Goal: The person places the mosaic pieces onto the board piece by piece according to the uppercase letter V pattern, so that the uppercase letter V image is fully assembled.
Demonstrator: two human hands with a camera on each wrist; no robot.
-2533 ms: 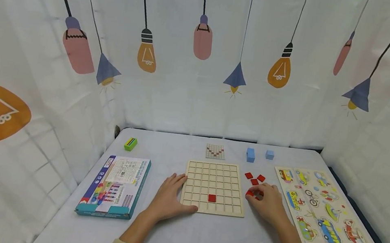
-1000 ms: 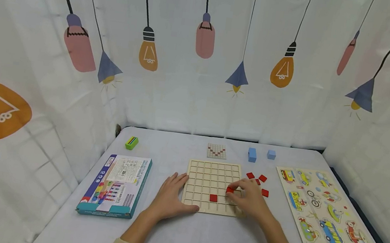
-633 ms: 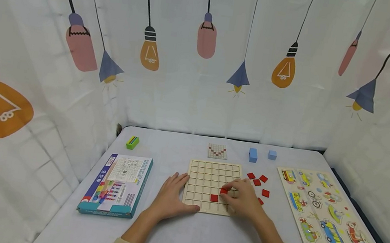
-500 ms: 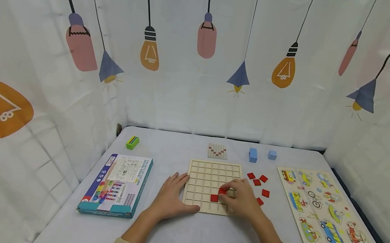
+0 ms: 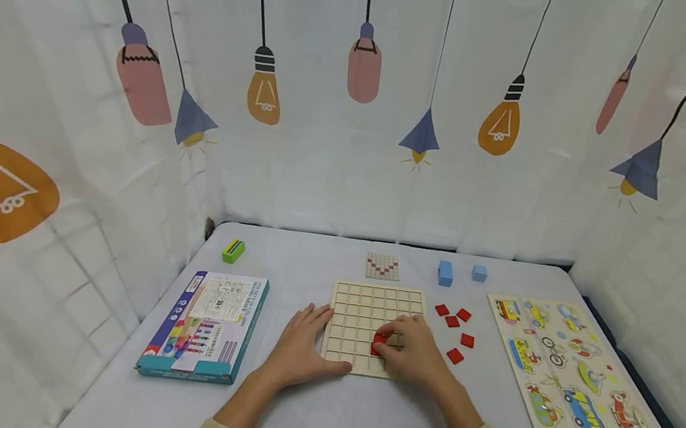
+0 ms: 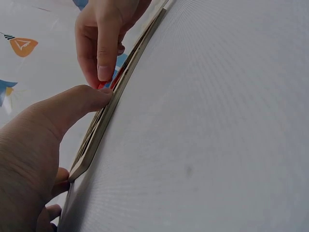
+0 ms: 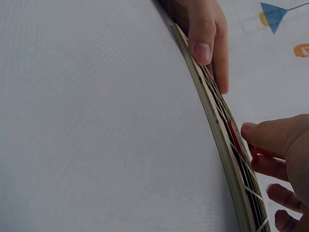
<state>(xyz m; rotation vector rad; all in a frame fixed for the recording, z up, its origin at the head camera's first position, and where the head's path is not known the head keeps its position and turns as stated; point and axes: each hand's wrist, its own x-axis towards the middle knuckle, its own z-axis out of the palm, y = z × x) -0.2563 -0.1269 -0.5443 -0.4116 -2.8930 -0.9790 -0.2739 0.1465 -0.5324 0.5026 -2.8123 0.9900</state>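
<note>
A wooden grid board [image 5: 363, 311] lies at mid-table. My left hand [image 5: 302, 346] rests at its near left corner, fingers spread along the left edge and thumb on the near edge. One red square tile [image 5: 375, 352] lies in a cell of a near row. Just above and behind it in the head view, my right hand [image 5: 418, 354] pinches another red square tile [image 5: 380, 337] between thumb and fingers, low over the board. In the right wrist view the pinched tile [image 7: 253, 152] stands on edge beside the lying tile [image 7: 235, 137]. Several loose red tiles [image 5: 455, 357] lie right of the board.
Behind the board is a small card with a red grid pattern [image 5: 382, 267]. Two blue blocks [image 5: 445, 273] stand to its right. A flat boxed set [image 5: 204, 326] and a green striped block [image 5: 233, 251] are on the left, a wooden picture puzzle [image 5: 569, 370] on the right.
My right hand has taken a red tile from the loose ones and carried it left over the board, close to the lying tile. The left hand keeps its place.
</note>
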